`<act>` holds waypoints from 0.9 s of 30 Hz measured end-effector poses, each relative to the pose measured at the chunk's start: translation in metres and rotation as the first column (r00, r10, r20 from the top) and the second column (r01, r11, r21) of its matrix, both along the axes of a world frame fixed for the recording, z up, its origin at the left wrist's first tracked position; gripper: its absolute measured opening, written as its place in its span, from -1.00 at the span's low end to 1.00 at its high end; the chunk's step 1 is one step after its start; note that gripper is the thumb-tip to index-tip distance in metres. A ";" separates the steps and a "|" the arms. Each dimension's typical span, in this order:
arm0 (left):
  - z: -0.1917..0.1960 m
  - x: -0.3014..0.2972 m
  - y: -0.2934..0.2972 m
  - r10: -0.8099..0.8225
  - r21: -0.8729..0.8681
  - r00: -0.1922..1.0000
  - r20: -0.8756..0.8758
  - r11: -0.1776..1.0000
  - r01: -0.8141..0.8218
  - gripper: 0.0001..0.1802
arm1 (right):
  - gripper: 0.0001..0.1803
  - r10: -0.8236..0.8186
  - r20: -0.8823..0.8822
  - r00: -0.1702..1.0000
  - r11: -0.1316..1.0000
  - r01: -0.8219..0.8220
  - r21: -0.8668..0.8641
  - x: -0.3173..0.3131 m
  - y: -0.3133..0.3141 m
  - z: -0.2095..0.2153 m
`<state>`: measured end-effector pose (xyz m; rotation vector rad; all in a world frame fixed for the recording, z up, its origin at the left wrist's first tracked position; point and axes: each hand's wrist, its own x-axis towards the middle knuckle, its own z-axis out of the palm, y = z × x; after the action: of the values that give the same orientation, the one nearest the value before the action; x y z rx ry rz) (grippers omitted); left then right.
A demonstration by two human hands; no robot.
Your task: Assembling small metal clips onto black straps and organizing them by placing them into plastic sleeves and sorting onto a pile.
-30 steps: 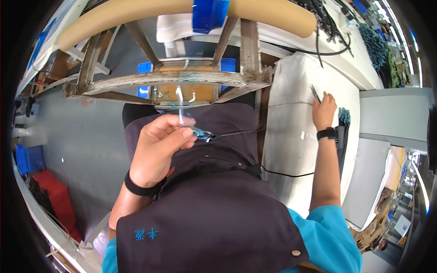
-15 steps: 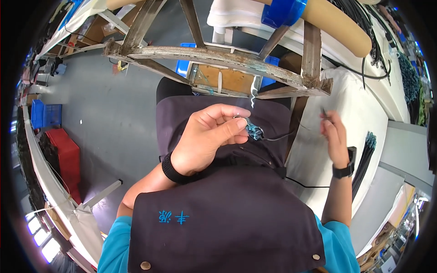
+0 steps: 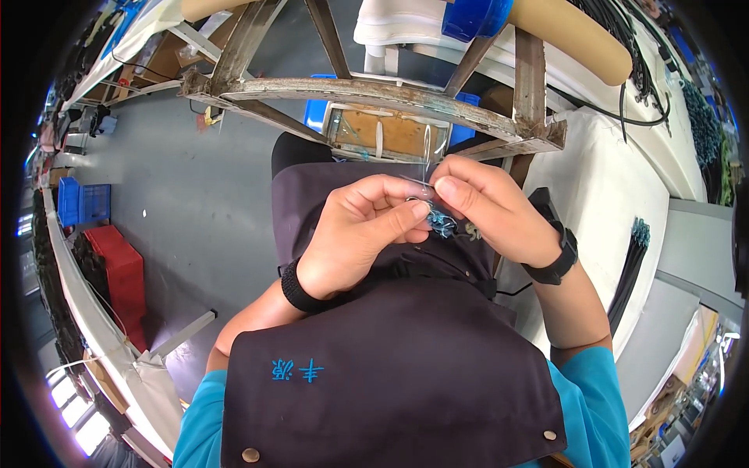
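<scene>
Above my lap, my left hand [image 3: 363, 222] pinches a small tangled bundle of blue and white threads [image 3: 441, 221] between thumb and fingers. Close on its right, my right hand [image 3: 495, 207] is closed, thumb against forefinger, on a thin dark needle-like tool [image 3: 415, 181]. The tool's tip points left over the left fingertips; its exact kind is too small to tell. A pale loop of thread [image 3: 427, 148] shows just beyond the fingertips. A dark apron [image 3: 390, 374] covers my lap beneath both hands.
A worn metal frame [image 3: 374, 95] crosses in front of my knees, with a cardboard tube [image 3: 581, 43] above it. On the right, a white-covered table [image 3: 569, 179] holds a bundle of black cords with blue ends [image 3: 633, 249]. Red [image 3: 117, 273] and blue bins [image 3: 95, 203] stand at left.
My right hand has come in from over the white table at right to meet the left hand, bringing the thin tool. The left hand keeps its pinch on the thread bundle.
</scene>
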<state>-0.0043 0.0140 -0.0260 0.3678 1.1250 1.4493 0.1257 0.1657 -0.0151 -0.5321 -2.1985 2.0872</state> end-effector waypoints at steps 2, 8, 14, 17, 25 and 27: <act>-0.001 -0.002 -0.001 -0.011 -0.010 1.000 -0.020 1.000 0.010 -0.83 | -0.70 0.005 -0.005 1.000 1.000 -0.005 -0.029 0.000 -0.001 0.000; 0.000 -0.012 -0.010 0.031 -0.049 0.998 0.053 0.998 -0.028 -0.84 | -0.68 -0.153 0.105 0.983 0.970 0.169 -0.175 0.046 0.023 -0.011; 0.006 -0.014 -0.010 0.022 -0.001 0.992 0.125 1.000 -0.022 -0.85 | -0.57 -0.737 0.099 0.669 0.481 0.416 0.771 0.170 0.122 -0.082; 0.008 -0.013 -0.008 0.029 0.010 0.991 0.132 0.999 -0.031 -0.84 | -0.68 -0.869 0.097 0.486 0.176 0.119 0.977 0.219 0.149 -0.118; 0.002 -0.006 -0.004 0.086 -0.020 0.992 0.087 0.996 -0.085 -0.83 | -0.50 -0.270 -0.251 0.930 0.679 0.369 0.634 0.063 0.002 -0.022; 0.006 -0.003 -0.003 0.103 -0.037 0.991 0.087 0.994 -0.100 -0.82 | -0.47 -0.063 -0.358 0.932 0.695 0.298 0.654 0.030 -0.030 -0.011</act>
<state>-0.0073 0.0106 -0.0198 0.2235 1.1070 1.5199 0.1562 0.1360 -0.0263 -0.2965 -2.3721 0.9941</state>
